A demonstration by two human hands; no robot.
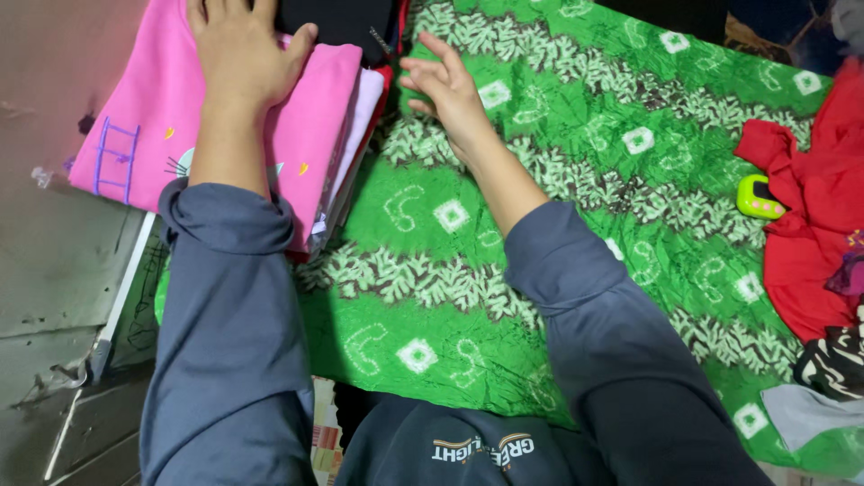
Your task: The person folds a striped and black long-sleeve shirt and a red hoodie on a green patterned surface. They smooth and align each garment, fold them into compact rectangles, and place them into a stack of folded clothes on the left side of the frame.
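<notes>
Hands over folded clothes on a green patterned cloth.

Left hand lies flat, fingers spread and open, palm down on the folded pink fleece garment that tops a small stack of folded clothes at the upper left; that garment's long axis runs from lower left to upper right, and it carries small purple ladder-like and yellow marks near its lower edge. Right hand hovers just right of the stack, fingers loosely curled and parted, gripping nothing, above the green cloth with white leaf bands and square motifs. The stack lies to the left of the right fingers, so the left hand is nearer it. Well apart at far right, a small lime-green rounded plastic object rests against a crumpled red garment.
</notes>
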